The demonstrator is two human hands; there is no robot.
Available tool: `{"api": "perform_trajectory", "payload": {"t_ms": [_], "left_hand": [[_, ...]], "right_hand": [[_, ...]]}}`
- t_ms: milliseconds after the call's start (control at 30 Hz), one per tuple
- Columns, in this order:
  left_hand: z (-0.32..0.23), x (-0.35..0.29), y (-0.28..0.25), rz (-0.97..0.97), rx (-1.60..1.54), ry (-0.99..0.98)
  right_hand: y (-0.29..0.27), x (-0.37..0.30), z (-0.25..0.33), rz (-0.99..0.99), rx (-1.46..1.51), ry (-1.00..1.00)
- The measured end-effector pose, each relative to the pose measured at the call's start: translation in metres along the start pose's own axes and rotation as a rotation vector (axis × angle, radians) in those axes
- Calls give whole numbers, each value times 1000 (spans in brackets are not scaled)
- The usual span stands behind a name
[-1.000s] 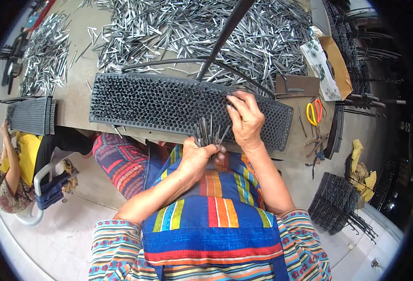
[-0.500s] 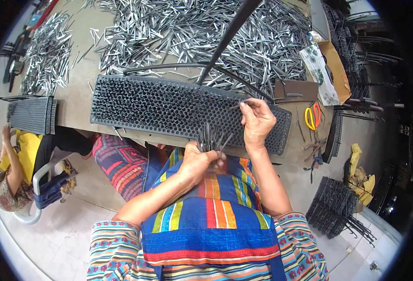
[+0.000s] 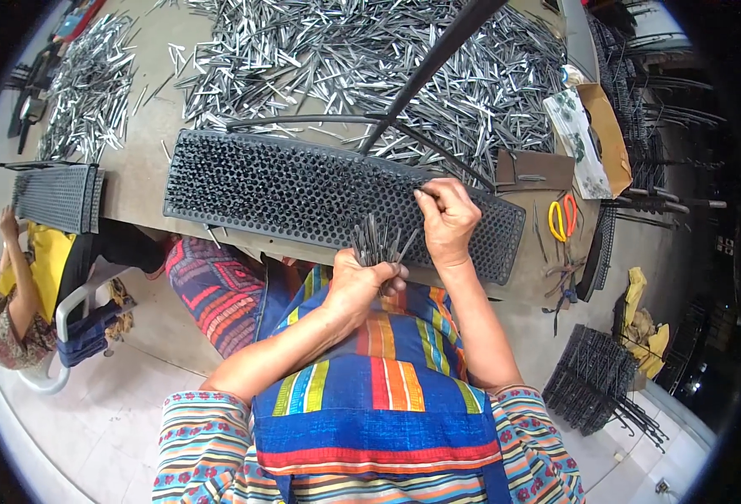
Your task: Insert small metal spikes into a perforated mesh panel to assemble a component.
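A long black perforated panel (image 3: 303, 195) lies at the table's near edge, slightly tilted down to the right. Short dark bristle-like pieces stand up from its left and middle holes, while bare holes show toward the right end. Below its front edge my left hand (image 3: 360, 284) is closed round a bundle of thin dark strips (image 3: 376, 238), which fan upward. My right hand (image 3: 450, 220) is over the panel's right half, thumb and fingers pinched at the border of the filled holes. A small dark strip end shows at those fingertips; the rest of it is hidden.
Grey and black strips (image 3: 303, 67) are heaped across the table. A dark rod (image 3: 429, 71) rises behind the panel. Orange-and-yellow-handled scissors (image 3: 562, 220) and an open carton (image 3: 589, 139) lie right. A co-worker (image 3: 22, 294) sits left by another panel (image 3: 55, 199). Black racks (image 3: 593, 378) stand lower right.
My right hand has shifted slightly left and its fingertips have come down onto the panel. My left hand keeps its hold on the bundle. The view has moved a little.
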State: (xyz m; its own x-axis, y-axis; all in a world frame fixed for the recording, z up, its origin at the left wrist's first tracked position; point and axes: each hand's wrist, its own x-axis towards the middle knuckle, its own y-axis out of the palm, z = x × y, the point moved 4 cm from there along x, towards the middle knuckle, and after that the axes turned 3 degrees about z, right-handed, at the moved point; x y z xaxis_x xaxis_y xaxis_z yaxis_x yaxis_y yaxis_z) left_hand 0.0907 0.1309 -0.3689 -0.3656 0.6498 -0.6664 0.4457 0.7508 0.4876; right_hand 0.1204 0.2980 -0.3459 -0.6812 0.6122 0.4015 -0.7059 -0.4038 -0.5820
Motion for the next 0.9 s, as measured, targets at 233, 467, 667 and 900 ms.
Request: {"api": "perform_trajectory", "payload": {"t_ms": [233, 467, 667, 900], "left_hand": [[-5, -4, -5, -33, -68, 65], [-12, -6, -13, -48, -33, 126], [-17, -10, -16, -86, -59, 154], [-15, -4, -8, 80, 180, 158]], "right_hand": [[-7, -1, 5, 26, 24, -27], [-10, 9, 19, 31, -40, -140], [-36, 1, 20, 175, 266, 288], [-14, -41, 8, 391, 895, 773]]}}
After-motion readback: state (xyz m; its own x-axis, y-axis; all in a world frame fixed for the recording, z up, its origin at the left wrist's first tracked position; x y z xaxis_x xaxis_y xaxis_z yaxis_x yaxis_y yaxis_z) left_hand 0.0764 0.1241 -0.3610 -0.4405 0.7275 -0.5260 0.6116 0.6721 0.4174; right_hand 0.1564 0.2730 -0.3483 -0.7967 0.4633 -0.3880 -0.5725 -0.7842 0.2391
